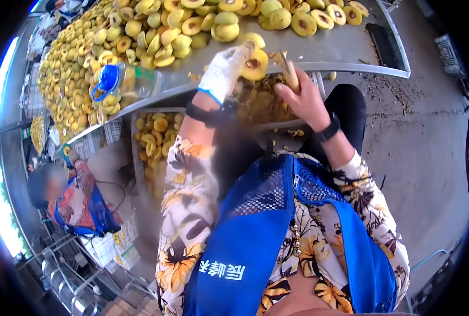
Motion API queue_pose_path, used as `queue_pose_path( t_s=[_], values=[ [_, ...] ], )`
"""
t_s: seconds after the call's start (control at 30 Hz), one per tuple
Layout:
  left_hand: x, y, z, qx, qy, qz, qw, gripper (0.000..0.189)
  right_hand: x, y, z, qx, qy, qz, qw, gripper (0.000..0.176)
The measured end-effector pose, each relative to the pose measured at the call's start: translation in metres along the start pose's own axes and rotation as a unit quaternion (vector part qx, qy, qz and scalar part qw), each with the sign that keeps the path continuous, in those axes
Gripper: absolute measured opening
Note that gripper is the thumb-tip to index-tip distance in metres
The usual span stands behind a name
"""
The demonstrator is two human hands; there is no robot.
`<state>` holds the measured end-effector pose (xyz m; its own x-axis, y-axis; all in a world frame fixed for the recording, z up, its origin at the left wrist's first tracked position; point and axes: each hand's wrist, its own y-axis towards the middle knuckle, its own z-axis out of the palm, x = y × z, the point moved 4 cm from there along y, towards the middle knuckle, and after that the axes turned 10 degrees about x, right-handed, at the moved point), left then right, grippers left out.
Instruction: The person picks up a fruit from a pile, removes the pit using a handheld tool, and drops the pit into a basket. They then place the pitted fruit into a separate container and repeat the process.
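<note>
Heaps of pitted halves done on desk; gloved left hand gripping 1 half, right hand clutching tool, unfinished.

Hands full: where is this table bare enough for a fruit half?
Bare table shows right of the right hand, between the fruit halves and the near rim, up to a dark strip. Left of the left hand, more halves and a bottle crowd it.
</note>
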<state>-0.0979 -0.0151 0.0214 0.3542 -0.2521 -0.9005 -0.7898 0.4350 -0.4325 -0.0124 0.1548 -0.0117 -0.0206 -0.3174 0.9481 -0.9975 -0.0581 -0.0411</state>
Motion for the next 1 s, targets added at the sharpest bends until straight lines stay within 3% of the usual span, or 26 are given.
queue_pose_path(
  t_s=[0.07, 0.13, 0.17, 0.27, 0.3, 0.33, 0.4, 0.5, 0.6, 0.63, 0.73, 0.83, 0.93, 1.0],
  values=[
    [0.003, -0.026, 0.01, 0.022, 0.082, 0.014, 0.996, 0.057, 0.012, 0.01, 0.012, 0.044, 0.044, -0.048, 0.997, 0.04],
    [0.005, -0.041, 0.015, -0.018, 0.057, 0.046, 0.997, 0.06, 0.03, 0.016, 0.025, 0.107, 0.121, -0.098, 0.982, 0.037],
    [0.017, -0.043, 0.017, -0.027, -0.142, 0.041, 0.989, 0.058, 0.036, 0.011, 0.03, 0.136, 0.24, 0.001, 0.961, 0.034],
    [0.041, -0.048, 0.029, -0.109, -0.267, 0.176, 0.941, 0.052, 0.028, 0.006, 0.052, 0.109, 0.409, 0.077, 0.903, 0.032],
    [0.048, -0.051, 0.035, -0.089, -0.313, 0.179, 0.929, 0.049, 0.024, 0.008, 0.063, 0.066, 0.397, 0.027, 0.915, 0.031],
    [0.049, -0.052, 0.04, -0.11, -0.397, 0.17, 0.895, 0.048, 0.018, 0.006, 0.064, 0.063, 0.272, 0.035, 0.96, 0.033],
    [0.07, -0.045, 0.026, -0.135, -0.4, 0.174, 0.889, 0.046, 0.022, 0.002, 0.06, 0.028, -0.003, -0.038, 0.999, 0.032],
    [0.055, -0.049, 0.021, -0.199, -0.288, 0.217, 0.911, 0.045, 0.032, -0.015, 0.044, 0.097, -0.07, 0.026, 0.992, 0.029],
    [0.055, -0.046, 0.015, -0.142, -0.292, 0.204, 0.924, 0.036, 0.036, -0.027, 0.042, 0.138, -0.101, 0.039, 0.984, 0.026],
    [0.048, -0.048, 0.018, -0.117, -0.277, 0.238, 0.924, 0.035, 0.038, -0.029, 0.041, 0.144, -0.112, 0.035, 0.983, 0.024],
    [0.048, -0.048, 0.024, -0.146, -0.256, 0.23, 0.927, 0.034, 0.033, -0.033, 0.042, 0.149, -0.14, 0.059, 0.977, 0.023],
    [0.046, -0.049, 0.027, -0.158, -0.2, 0.225, 0.94, 0.038, 0.05, -0.04, 0.041, 0.188, -0.198, -0.018, 0.962, 0.023],
    [0.046, -0.044, 0.02, -0.061, -0.17, 0.149, 0.972, 0.048, 0.033, -0.041, 0.046, 0.193, -0.16, 0.049, 0.967, 0.022],
    [0.055, -0.037, 0.017, -0.003, -0.176, 0.078, 0.981, 0.057, 0.046, -0.041, 0.043, 0.24, -0.175, -0.021, 0.955, 0.021]
  ],
)
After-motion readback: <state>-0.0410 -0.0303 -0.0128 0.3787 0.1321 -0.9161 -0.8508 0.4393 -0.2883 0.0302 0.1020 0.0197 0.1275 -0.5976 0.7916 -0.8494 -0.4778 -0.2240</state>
